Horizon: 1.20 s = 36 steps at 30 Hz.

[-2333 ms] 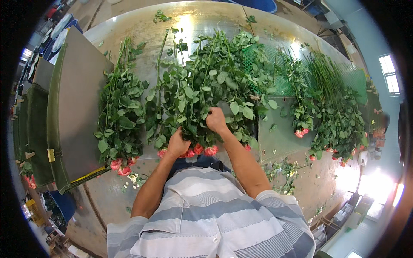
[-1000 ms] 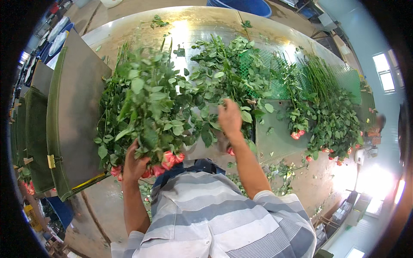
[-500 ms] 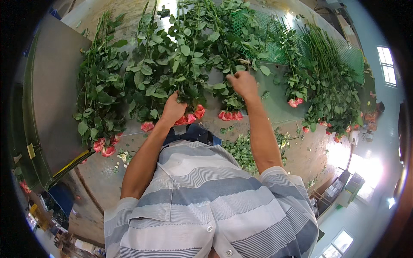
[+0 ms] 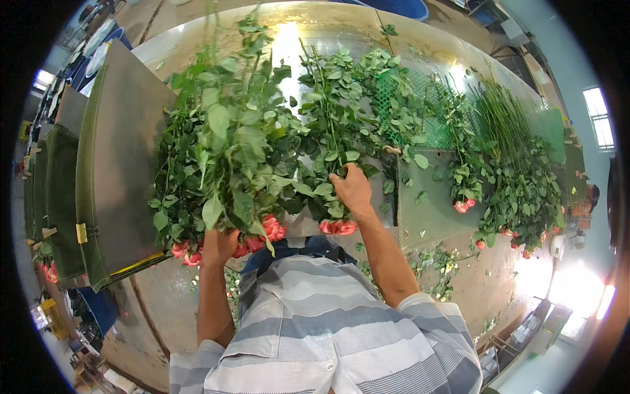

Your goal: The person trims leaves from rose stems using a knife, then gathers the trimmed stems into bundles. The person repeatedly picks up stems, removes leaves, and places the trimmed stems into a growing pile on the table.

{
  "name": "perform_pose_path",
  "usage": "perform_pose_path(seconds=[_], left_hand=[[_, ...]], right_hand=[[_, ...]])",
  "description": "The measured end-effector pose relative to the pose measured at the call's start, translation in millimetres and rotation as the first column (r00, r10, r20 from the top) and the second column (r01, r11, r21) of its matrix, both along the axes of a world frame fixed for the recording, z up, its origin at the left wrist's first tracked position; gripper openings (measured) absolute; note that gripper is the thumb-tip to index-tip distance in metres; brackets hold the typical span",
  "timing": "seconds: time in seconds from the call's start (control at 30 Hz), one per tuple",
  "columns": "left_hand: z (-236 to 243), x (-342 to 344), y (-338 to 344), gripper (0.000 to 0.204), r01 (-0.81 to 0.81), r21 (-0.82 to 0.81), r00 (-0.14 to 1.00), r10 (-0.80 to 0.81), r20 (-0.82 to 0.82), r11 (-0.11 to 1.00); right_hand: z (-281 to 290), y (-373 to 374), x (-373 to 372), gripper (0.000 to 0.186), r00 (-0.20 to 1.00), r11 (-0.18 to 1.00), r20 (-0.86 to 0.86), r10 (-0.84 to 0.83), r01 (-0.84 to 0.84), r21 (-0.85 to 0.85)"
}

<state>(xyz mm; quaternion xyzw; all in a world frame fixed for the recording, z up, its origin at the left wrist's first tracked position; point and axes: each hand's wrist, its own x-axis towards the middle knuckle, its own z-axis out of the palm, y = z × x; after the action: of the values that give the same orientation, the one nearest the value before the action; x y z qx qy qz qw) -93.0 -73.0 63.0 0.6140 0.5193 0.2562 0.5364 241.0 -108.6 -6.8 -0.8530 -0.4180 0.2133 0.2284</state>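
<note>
My left hand (image 4: 221,246) is closed at the flower end of leafy roses (image 4: 226,141), which are raised toward me and slightly blurred. Leaves hide most of its fingers. Pink-red blooms (image 4: 272,228) show just right of that hand. My right hand (image 4: 353,192) has its thumb and fingers curled around a stem in a small group of roses (image 4: 321,131) lying on the table. The blooms of that group (image 4: 338,227) line up near the table's front edge, below the hand. Another bunch (image 4: 187,253) is partly covered at the left.
A grey upright panel (image 4: 125,157) with a green fabric edge stands at the left. Green mesh (image 4: 426,111) lies on the metal table (image 4: 436,190). A thick bunch of roses (image 4: 515,138) rests at the right, beside a smaller one (image 4: 461,171). Fallen leaves (image 4: 440,269) litter the floor.
The view has shifted. My left hand has moved left and lifted leafy roses over the left bunch. My right hand has come down and left onto the small group's stems.
</note>
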Motion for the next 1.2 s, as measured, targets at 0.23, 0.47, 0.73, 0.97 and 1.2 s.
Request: perform_pose_path(seconds=[0.23,0.47,0.73,0.97,1.2], left_hand=[[31.2,-28.6,-15.3,0.043,-0.107,0.118,0.981,0.086,0.173,0.987],[6.6,-28.6,-16.4,0.048,-0.212,-0.076,0.955,0.224,0.195,0.974],[-25.4,44.5,-12.2,0.058,-0.016,-0.069,0.988,0.026,0.155,0.998],[-59.1,135.8,-22.9,0.038,0.242,-0.279,0.944,-0.159,0.288,0.929],[-97.1,177.3,-39.9,0.033,0.301,-0.139,0.947,-0.278,0.164,0.943]], right_hand=[[3.7,19.0,-40.8,0.035,0.977,0.981,-0.117,0.177,-0.184,-0.057],[-17.2,31.1,-83.2,0.035,0.941,0.949,-0.139,0.309,-0.315,-0.023],[61.6,17.2,-70.3,0.040,0.868,0.925,-0.378,0.322,-0.202,0.322],[61.8,9.5,-57.4,0.032,0.767,0.986,-0.627,0.133,-0.036,0.165],[-6.5,-13.5,-21.3,0.034,0.843,0.984,-0.516,0.154,-0.085,0.156]])
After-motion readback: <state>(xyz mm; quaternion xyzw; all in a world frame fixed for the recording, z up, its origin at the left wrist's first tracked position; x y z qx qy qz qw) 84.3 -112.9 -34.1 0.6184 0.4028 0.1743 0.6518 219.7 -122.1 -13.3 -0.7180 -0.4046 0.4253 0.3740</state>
